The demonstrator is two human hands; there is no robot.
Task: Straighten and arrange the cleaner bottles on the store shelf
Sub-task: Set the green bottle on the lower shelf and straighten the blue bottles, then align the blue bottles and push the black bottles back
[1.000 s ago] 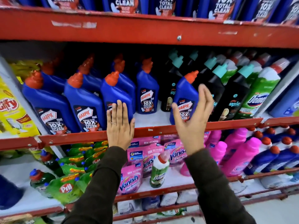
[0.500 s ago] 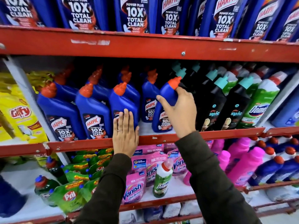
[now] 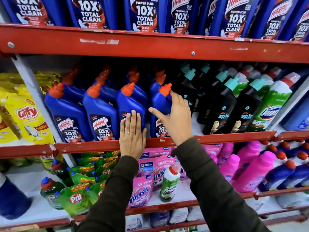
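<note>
Left hand (image 3: 132,136) flat on blue bottle (image 3: 132,104), right hand (image 3: 177,118) open beside another

Blue bottles (image 3: 100,114) read "HARPIC" — black bottles (image 3: 222,106) "spic".

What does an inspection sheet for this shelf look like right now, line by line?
Surface: red-edged middle shelf, white deck, stocked.
Job's things: four blue Harpic bottles along the front; the fourth Harpic bottle stands upright beside the black Spic bottles.
Clutter: a lone green Domex bottle stands among pink Vanish pouches on the shelf below.
Grippers: left hand flat against the third Harpic bottle; right hand open, fingertips by the fourth bottle's orange cap.
Cables: nothing seen.
Surroundings: more Harpic above, yellow Giffy packs left.
</note>
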